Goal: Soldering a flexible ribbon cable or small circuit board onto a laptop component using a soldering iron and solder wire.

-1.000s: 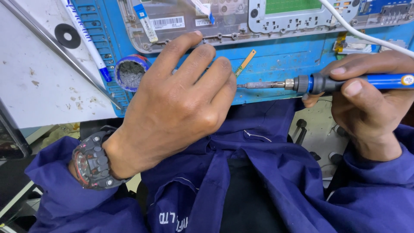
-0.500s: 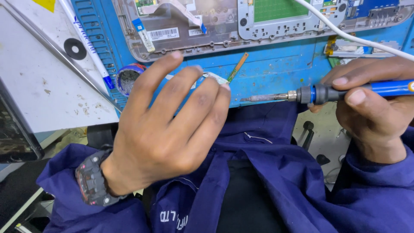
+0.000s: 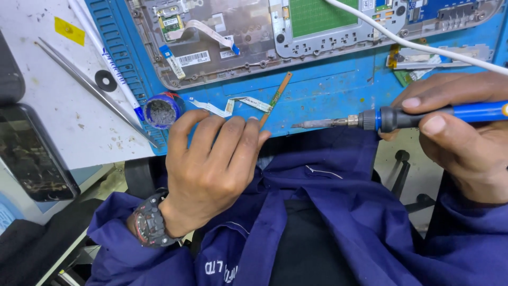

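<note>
**Left hand drawn back off the flex cable; iron held level at the near edge**

The white flat flex cable [image 3: 233, 104] lies on the blue mat [image 3: 328, 90] near the worktop's near edge, now fully exposed. A second ago the left hand [image 3: 211, 169] covered it, fingers spread flat over that spot; the hand has since slid nearer and slightly left, and its fingertips [image 3: 233, 124] now rest just at the near side of the cable. The left fingers are loosely extended and hold nothing. A narrow orange-brown strip [image 3: 276, 98] lies tilted just right of the cable, its near end touching or just beside the left ring fingertip; which, cannot be told.

The right hand [image 3: 465, 143] is closed round the blue handle of a soldering iron [image 3: 381, 119], thumb and forefinger on the dark collar. The iron lies level, tip pointing left, well apart from the cable, much as before. Judgement: the cable is uncovered and reachable by the tip.

Left of the cable sits a small round tin of grey wool [image 3: 161, 110]. Farther off lies an opened laptop base [image 3: 254, 37], a white wire [image 3: 418, 46] crossing it. Tweezers [image 3: 90, 87] and a white pen [image 3: 106, 58] lie on the white sheet at far left.
</note>
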